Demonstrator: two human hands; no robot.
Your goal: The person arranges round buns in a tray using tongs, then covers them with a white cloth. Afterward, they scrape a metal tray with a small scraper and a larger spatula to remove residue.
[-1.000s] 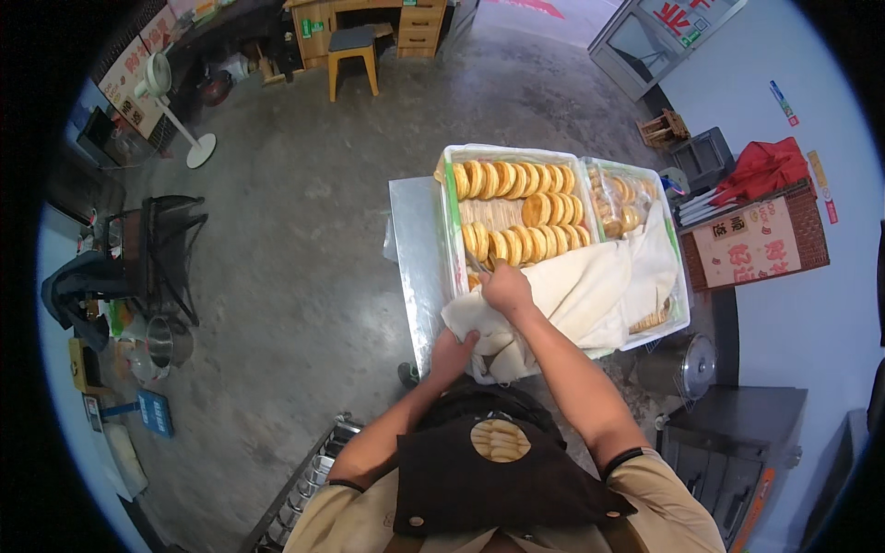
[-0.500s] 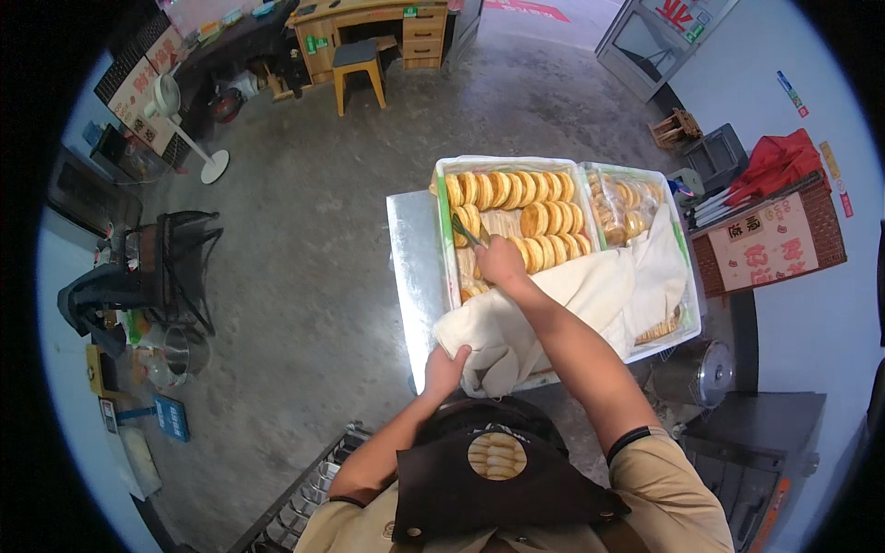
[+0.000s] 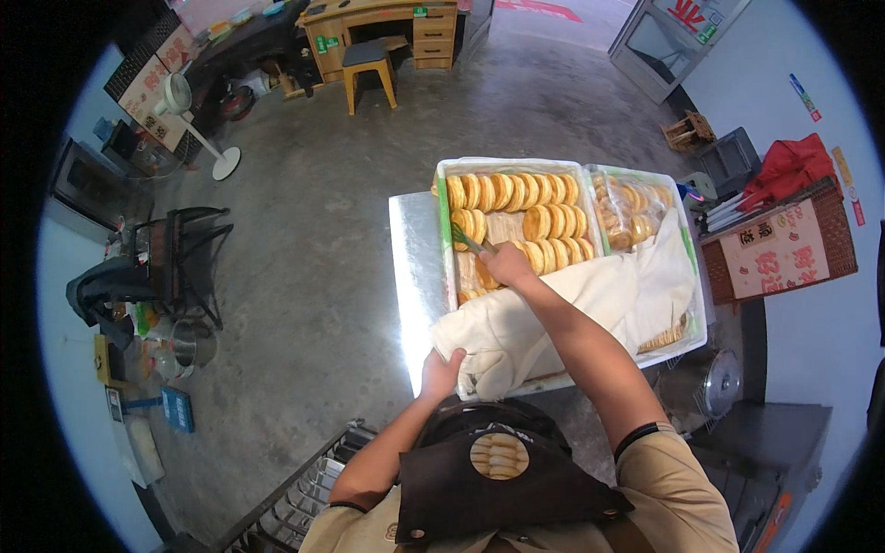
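Pinching the left end of the cream cloth (image 3: 572, 290) over the edge of the metal counter (image 3: 408, 241), the left hand (image 3: 442, 373) has its thumb on top, the other fingers mostly hidden. That grip should hold the fabric high enough that it neither drags on the pastries nor falls across the tools. Just right, the white box (image 3: 444, 198) holds round golden pastries (image 3: 502, 191) standing on edge in rows, its near part covered by the cloth. Tongs (image 3: 470, 241) reach to the short group at the left of the second row; I cannot tell whether their tips have a pastry between them. The right hand (image 3: 509, 265) has its fingers wrapped round the handles. A light, even squeeze on the flat faces would probably avoid dents, and working from the bare gap ought to leave neighbours upright. Farther right, a second box (image 3: 636, 172) carries bagged pastries (image 3: 634, 214); the right forearm should stay clear of the cloth there.
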